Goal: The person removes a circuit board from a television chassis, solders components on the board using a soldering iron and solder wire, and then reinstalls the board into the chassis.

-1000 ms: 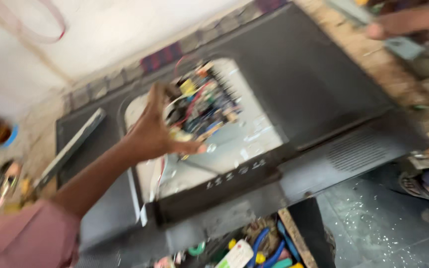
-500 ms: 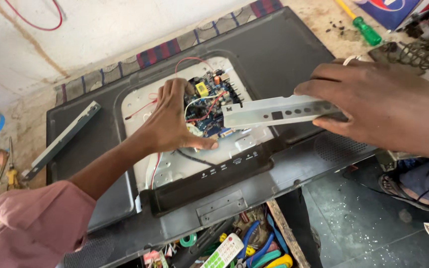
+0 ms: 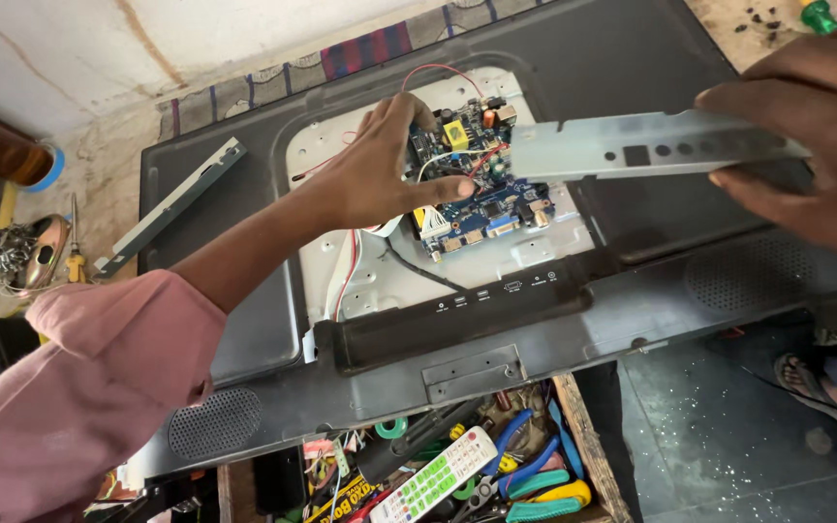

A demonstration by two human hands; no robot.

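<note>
We have the flat television point(image 3: 632, 58) lying face down across the middle of the frame, its rear cover partly opened so the pale inner plate and the blue circuit board point(image 3: 477, 194) show at centre. Our left hand point(image 3: 389, 174) reaches in from the lower left, fingers curled and pinched on the board's left edge among the white and red wires. Our right hand point(image 3: 806, 136), at the upper right, grips one end of a long grey metal bracket point(image 3: 632, 145), thumb under and fingers over, holding it level just above the board's right side.

We judge the job to be partway: the board is bared and the bracket is loose in hand, while the board sits on its plate with its wires attached. A second metal strip point(image 3: 171, 208) lies apart at the upper left of the panel.

Room is tight around the board; the panel's upper right is open. The set's lower edge overhangs a crowded tool tray point(image 3: 573, 426) at the bottom.
</note>
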